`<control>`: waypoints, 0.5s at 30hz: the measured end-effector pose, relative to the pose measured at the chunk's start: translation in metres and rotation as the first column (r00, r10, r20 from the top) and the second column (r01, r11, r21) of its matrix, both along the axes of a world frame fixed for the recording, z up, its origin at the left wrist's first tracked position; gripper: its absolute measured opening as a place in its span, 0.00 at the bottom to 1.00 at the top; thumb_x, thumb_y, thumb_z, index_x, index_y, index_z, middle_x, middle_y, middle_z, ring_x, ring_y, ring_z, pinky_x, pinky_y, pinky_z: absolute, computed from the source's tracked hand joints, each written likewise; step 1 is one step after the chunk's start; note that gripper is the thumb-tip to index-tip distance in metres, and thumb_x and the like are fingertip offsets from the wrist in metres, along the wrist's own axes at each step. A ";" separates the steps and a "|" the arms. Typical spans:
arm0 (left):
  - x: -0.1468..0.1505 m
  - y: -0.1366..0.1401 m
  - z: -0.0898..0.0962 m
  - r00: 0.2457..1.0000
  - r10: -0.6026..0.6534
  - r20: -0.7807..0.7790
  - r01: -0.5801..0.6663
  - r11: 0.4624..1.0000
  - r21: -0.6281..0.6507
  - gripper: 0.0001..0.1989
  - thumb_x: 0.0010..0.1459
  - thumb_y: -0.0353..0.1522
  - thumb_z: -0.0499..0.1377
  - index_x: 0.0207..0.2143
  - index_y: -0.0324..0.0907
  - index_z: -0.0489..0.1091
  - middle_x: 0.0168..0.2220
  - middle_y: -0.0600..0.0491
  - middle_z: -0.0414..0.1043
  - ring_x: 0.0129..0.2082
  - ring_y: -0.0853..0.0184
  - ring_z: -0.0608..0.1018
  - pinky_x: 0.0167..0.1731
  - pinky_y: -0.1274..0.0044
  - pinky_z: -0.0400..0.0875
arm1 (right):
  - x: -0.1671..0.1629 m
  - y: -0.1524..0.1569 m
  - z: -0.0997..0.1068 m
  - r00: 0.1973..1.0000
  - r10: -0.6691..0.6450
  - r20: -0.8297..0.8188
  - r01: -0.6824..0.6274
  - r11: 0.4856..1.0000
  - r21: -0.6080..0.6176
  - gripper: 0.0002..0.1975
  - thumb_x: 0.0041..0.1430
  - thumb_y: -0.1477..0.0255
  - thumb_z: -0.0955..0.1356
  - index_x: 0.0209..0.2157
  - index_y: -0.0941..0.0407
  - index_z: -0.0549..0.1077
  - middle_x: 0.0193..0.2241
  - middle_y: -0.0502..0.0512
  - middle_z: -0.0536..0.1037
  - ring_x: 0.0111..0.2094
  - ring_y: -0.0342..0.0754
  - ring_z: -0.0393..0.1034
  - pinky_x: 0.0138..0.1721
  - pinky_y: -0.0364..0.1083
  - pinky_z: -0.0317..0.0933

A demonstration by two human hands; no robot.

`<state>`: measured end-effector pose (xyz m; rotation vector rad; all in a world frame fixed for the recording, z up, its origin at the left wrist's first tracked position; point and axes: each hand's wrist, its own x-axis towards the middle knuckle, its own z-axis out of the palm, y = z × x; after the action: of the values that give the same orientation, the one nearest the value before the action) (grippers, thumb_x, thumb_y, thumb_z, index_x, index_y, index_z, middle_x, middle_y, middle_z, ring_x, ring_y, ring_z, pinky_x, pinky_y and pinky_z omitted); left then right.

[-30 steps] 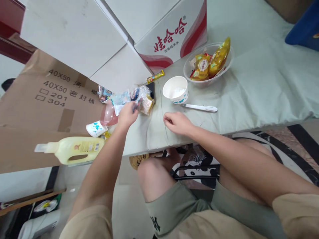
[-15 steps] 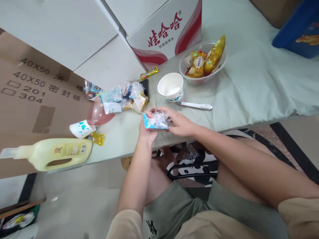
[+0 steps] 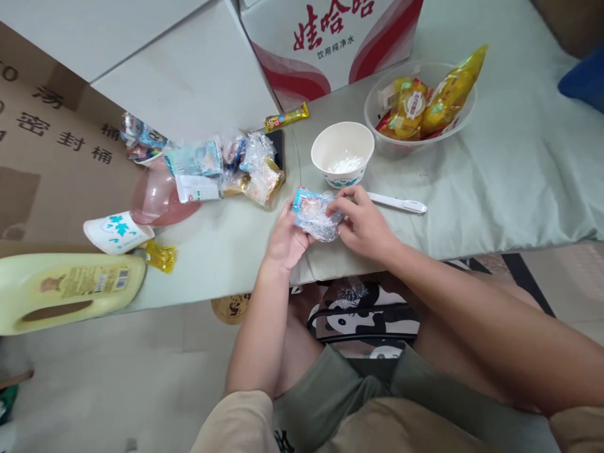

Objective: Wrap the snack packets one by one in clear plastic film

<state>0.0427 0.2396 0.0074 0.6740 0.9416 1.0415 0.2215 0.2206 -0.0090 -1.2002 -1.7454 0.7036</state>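
My left hand (image 3: 286, 240) grips a small blue packet wrapped in crinkled clear plastic (image 3: 315, 212) from its left side, just above the table's near edge. On the packet's right side, my right hand (image 3: 363, 225) has its fingers curled onto the clear film, pinching it. What exactly the packet contains cannot be made out. Just beyond the hands stands a white paper bowl (image 3: 342, 148) with a leaf print and something whitish inside. A white-handled utensil, perhaps a knife (image 3: 401, 203), lies to the right of the bowl, partly hidden by my right hand.
A clear plastic bowl (image 3: 465, 123) holds yellow-wrapped snacks. Several wrapped packets (image 3: 198, 160) lie left, near a pink balloon-like object (image 3: 160, 195), a tipped paper cup (image 3: 117, 231) and a yellow jug (image 3: 70, 292). Cartons (image 3: 325, 56) stand behind. A yellow stick packet (image 3: 287, 117) lies before them.
The packet has turned so its film-covered face shows more. My right hand has shifted from the packet's side to its film, fingers curled. The camera view has moved closer and to the right.
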 end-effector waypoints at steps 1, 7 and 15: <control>-0.002 0.000 -0.002 0.999 0.016 -0.033 -0.014 0.998 0.054 0.31 0.44 0.41 0.73 0.51 0.49 0.69 0.47 0.50 0.78 0.45 0.59 0.81 0.39 0.72 0.79 | 0.001 -0.001 0.000 1.000 0.009 0.023 -0.009 1.000 0.015 0.18 0.53 0.83 0.62 0.42 0.54 0.75 0.49 0.60 0.67 0.40 0.50 0.68 0.40 0.50 0.67; -0.021 0.002 -0.024 0.962 0.202 -0.185 -0.159 0.961 0.226 0.32 0.47 0.38 0.73 0.53 0.55 0.64 0.49 0.53 0.74 0.47 0.62 0.79 0.39 0.74 0.79 | 0.037 -0.010 0.010 0.929 -0.227 0.293 0.238 0.971 -0.002 0.17 0.60 0.73 0.63 0.50 0.52 0.74 0.49 0.63 0.72 0.44 0.57 0.71 0.44 0.56 0.66; -0.030 0.000 -0.035 0.844 0.308 -0.439 -0.067 0.873 0.484 0.34 0.49 0.38 0.72 0.56 0.51 0.61 0.46 0.50 0.72 0.45 0.63 0.79 0.49 0.68 0.76 | 0.074 -0.014 0.008 0.692 -0.235 0.683 0.406 0.909 -0.099 0.15 0.61 0.67 0.65 0.44 0.55 0.77 0.47 0.68 0.76 0.49 0.67 0.68 0.44 0.60 0.63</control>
<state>0.0126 0.2396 -0.0280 1.3137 1.2521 1.3154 0.2952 0.2065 -0.0015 -2.0647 -1.9457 0.2795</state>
